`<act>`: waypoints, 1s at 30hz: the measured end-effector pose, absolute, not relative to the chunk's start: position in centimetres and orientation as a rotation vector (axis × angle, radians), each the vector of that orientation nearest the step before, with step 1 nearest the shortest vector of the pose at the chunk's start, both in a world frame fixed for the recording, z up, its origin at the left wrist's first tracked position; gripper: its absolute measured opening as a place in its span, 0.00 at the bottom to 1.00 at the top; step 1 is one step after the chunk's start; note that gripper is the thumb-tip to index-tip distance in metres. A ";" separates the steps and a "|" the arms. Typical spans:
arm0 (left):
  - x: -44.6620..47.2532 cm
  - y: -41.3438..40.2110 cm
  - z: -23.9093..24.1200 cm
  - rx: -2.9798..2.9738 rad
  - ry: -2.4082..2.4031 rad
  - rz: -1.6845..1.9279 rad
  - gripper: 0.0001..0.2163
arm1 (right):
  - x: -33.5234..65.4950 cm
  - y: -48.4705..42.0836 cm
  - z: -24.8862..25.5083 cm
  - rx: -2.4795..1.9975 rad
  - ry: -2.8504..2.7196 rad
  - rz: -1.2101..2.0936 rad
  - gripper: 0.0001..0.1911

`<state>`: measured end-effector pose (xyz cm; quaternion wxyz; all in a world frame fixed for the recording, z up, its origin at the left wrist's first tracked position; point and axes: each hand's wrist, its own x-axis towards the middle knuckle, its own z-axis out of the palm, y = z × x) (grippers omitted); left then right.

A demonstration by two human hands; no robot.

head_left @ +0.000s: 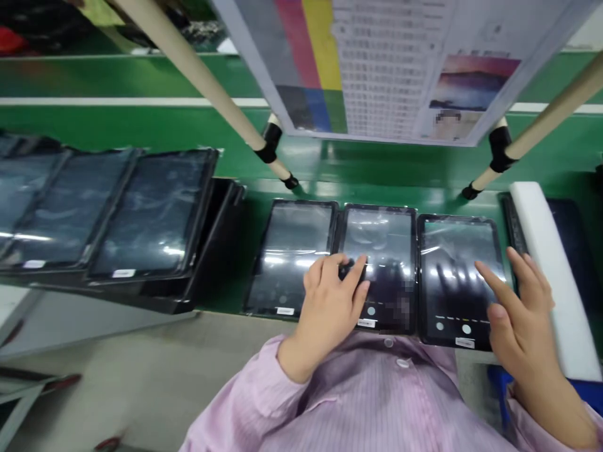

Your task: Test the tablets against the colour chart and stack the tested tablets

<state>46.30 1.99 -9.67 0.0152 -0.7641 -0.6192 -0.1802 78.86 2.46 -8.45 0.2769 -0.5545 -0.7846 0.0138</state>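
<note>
Three tablets lie side by side in front of me: a left tablet (299,235), a middle tablet (381,235) and a right tablet (452,251). The middle and right ones show camera-like screens with round buttons near the bottom. My left hand (332,295) is over the seam between the left and middle tablets, fingers bent and apart, index finger at the middle screen. A small dark patch shows between its fingers; I cannot tell what it is. My right hand (525,314) hovers at the right tablet's right edge, fingers spread, index finger pointing over the screen.
More tablets (148,213) rest on black trays at the left. A printed chart (386,75) with colour blocks hangs ahead between pale poles (221,103). A white foam strip (551,270) stands at the right, beside dark items. The bench surface (226,289) is green.
</note>
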 end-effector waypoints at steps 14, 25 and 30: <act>36.6 0.4 -11.2 -1.984 -2.197 -0.717 0.20 | 70.2 2.9 -9.5 -1.532 -2.316 0.007 0.21; 38.4 0.0 -10.9 -2.123 -2.111 -0.702 0.16 | 71.2 2.3 -10.2 -1.489 -2.205 0.040 0.23; 38.6 0.5 -11.1 -2.173 -2.133 -0.578 0.18 | 75.2 0.8 -10.4 -1.656 -2.061 -0.019 0.23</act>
